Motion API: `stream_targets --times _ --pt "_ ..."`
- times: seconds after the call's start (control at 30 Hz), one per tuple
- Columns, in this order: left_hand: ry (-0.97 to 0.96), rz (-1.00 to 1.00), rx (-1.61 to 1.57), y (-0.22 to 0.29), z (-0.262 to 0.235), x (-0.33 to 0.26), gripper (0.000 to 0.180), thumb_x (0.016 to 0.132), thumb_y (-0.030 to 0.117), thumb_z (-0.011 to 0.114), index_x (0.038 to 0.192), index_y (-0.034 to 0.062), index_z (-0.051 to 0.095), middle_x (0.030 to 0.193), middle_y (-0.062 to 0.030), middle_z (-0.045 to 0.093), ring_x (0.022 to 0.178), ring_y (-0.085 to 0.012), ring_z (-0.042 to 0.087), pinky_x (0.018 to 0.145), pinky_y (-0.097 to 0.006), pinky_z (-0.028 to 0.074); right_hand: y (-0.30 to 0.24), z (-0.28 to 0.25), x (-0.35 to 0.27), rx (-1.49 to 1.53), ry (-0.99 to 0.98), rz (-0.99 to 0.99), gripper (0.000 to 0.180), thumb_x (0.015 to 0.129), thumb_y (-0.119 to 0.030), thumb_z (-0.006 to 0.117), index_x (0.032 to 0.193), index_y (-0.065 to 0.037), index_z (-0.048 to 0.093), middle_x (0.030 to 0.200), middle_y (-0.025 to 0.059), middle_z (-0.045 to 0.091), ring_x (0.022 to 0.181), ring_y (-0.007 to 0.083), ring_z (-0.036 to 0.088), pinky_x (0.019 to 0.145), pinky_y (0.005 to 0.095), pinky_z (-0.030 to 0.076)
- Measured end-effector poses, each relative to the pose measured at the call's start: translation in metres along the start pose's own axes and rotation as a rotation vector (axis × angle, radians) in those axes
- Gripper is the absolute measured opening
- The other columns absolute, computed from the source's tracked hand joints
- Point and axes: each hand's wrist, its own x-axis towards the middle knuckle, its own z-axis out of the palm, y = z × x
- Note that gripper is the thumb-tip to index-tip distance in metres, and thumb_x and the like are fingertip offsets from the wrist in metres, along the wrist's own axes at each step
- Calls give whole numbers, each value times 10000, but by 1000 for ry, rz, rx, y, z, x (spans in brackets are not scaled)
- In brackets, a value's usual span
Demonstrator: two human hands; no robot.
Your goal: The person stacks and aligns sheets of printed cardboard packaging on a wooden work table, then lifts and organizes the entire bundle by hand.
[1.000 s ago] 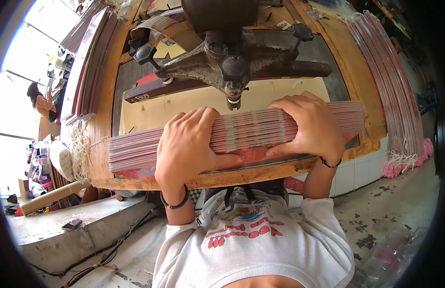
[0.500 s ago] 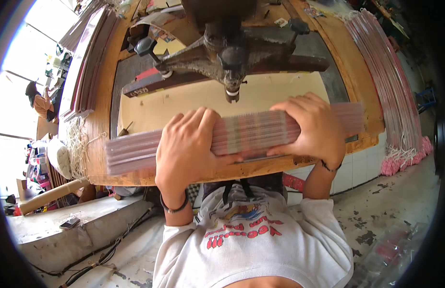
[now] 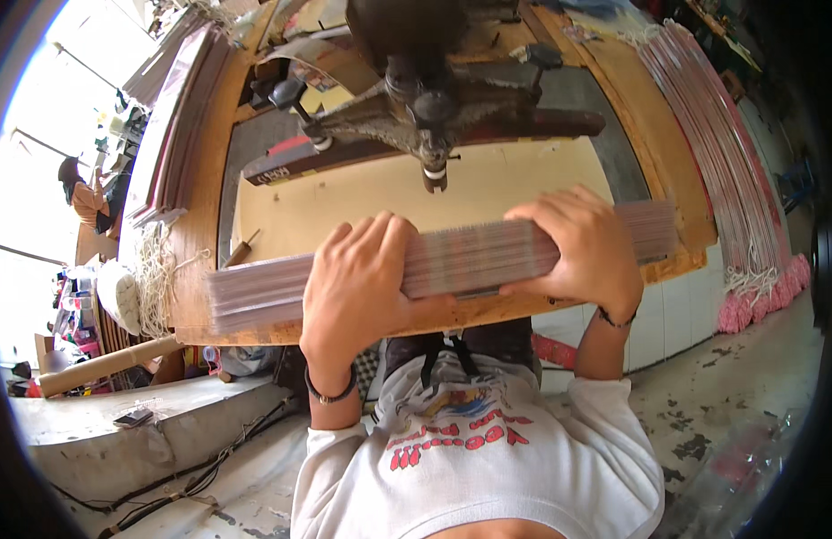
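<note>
A long bundle of thin pinkish, clear-looking strips (image 3: 474,260) lies crosswise at the near edge of the wooden table, its ends blurred by motion. My left hand (image 3: 357,274) is wrapped over its left part, fingers on the far side and thumb along the near side. Farther right, my right hand (image 3: 585,247) clasps the bundle the same way. Just beyond it hangs a dark metal press head (image 3: 425,112) with a narrow tip (image 3: 435,180), apart from the strips. Under the tip lies a cream board (image 3: 344,205).
An awl-like tool with a wooden handle (image 3: 240,253) lies left of the board. Framed stacks with white strings (image 3: 155,269) line the left side; long pink bundles (image 3: 717,153) hang at the right. A dark bar (image 3: 362,160) crosses behind the tip. A person (image 3: 91,199) sits far left.
The bundle's layers look finer and closer together than before, and its left end sits a little lower and farther right. Both hands keep their hold. The whole view has shifted slightly.
</note>
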Motion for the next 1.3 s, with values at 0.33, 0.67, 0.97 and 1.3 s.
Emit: stream_targets --times 0.33,0.67,0.97,1.3 --pt "-80 -23 29 1 1 -4 634 654 511 847 954 32 561 892 -114 634 856 -300 639 809 -400 471 -4 0 -3 -32 -61 6 610 602 -447 894 1040 -97 653 929 92 710 893 293 673 851 409 487" --pt "-115 -64 52 -11 -1 14 661 646 534 856 954 21 575 873 -181 667 899 -351 669 825 -442 506 18 7 11 -25 -61 21 727 577 -529 907 1113 -99 669 1033 139 708 984 364 659 893 432 506" --pt "-85 -21 7 -13 4 7 689 649 581 841 945 18 576 912 -164 678 914 -350 672 844 -437 501 12 2 14 -41 -79 16 734 608 -580 863 1122 -90 676 1010 161 718 952 381 664 875 452 506" --pt "-42 -9 -16 -12 4 11 689 636 574 843 941 26 560 883 -161 649 879 -368 646 818 -447 493 11 -11 23 -22 -118 42 688 618 -526 880 1104 -88 668 964 118 710 956 352 670 884 422 499"
